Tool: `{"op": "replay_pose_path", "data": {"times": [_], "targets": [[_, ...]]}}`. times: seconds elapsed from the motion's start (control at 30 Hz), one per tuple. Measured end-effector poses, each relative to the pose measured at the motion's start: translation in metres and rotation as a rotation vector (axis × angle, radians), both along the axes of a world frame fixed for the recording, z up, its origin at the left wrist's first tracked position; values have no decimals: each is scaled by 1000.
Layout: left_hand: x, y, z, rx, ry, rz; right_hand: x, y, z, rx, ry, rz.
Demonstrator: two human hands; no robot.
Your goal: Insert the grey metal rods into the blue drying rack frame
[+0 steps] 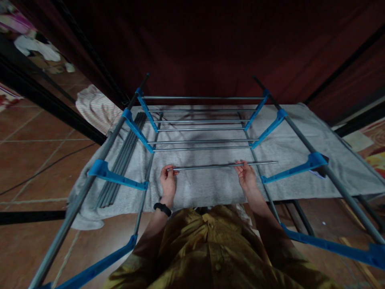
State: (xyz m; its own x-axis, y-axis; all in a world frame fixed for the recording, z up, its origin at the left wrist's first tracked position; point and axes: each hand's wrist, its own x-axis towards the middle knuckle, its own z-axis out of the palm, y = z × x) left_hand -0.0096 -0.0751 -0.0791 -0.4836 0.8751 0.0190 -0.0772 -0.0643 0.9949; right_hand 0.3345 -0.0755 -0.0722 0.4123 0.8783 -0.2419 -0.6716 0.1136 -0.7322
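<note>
Between my hands a thin grey metal tube (pixel 207 166) lies roughly level, left to right, inside a rack frame. My left hand (pixel 168 178) pinches it near its left end. Further along, my right hand (pixel 246 174) has its fingers on the tube, whose right end sticks out past that hand. The rack has grey side poles (pixel 303 138) and blue plastic brackets (pixel 117 176) on both sides. Several crossbars (pixel 201 142) join the brackets at its far part. The nearer brackets, beside my hands and arms, have no bars between them.
A grey cloth (pixel 204 188) covers the table under the rack. Several loose grey tubes (pixel 123 160) lie together on its left side. A striped cloth (pixel 96 106) hangs at the back left. Behind stands a dark red curtain (pixel 198 48); tiled floor (pixel 33 160) shows at left.
</note>
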Motion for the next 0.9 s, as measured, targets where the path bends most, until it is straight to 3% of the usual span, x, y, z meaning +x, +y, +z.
{"op": "replay_pose_path", "data": {"times": [0.4,0.63,0.9], "targets": [[-1,0,-2,-23,13,-33,2,3,4,-42,-6,17],[-1,-5,3,-43,226,-106,-2,4,6,-49,-2,43],[2,-4,-4,8,320,-109,-6,7,7,-103,2,43]]}}
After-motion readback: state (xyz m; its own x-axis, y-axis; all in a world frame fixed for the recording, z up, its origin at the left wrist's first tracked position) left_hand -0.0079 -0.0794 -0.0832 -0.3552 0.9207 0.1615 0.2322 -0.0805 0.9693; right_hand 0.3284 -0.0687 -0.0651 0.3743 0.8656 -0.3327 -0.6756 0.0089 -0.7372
